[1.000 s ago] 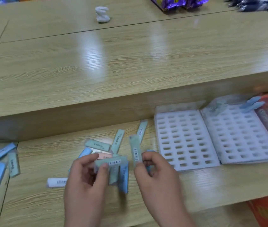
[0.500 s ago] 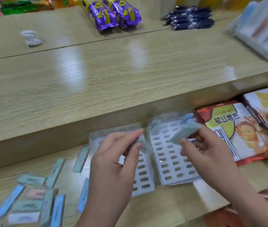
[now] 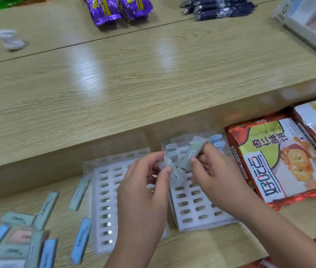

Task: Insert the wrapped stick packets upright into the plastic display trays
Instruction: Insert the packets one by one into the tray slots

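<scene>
Two white slotted display trays lie side by side on the lower shelf, the left tray point(image 3: 105, 206) and the right tray point(image 3: 194, 207). A few packets point(image 3: 216, 141) stand upright at the right tray's far edge. My left hand point(image 3: 143, 192) pinches a pale green stick packet point(image 3: 173, 170) over the gap between the trays. Above the right tray's far rows, my right hand point(image 3: 211, 175) holds another pale green packet point(image 3: 191, 155), tilted. Loose blue, green and pink packets point(image 3: 24, 240) lie in a heap at the lower left.
Red snack bags point(image 3: 280, 161) lie right of the trays. On the upper counter point(image 3: 134, 84) sit purple snack packs point(image 3: 114, 8), dark pens point(image 3: 217, 7), a crumpled white wrapper point(image 3: 10, 39) and a box point(image 3: 311, 22) at the far right.
The view swung right from the packet heap to the trays. Both hands carried packets from the heap over the trays; the right hand drew in closer to the left hand.
</scene>
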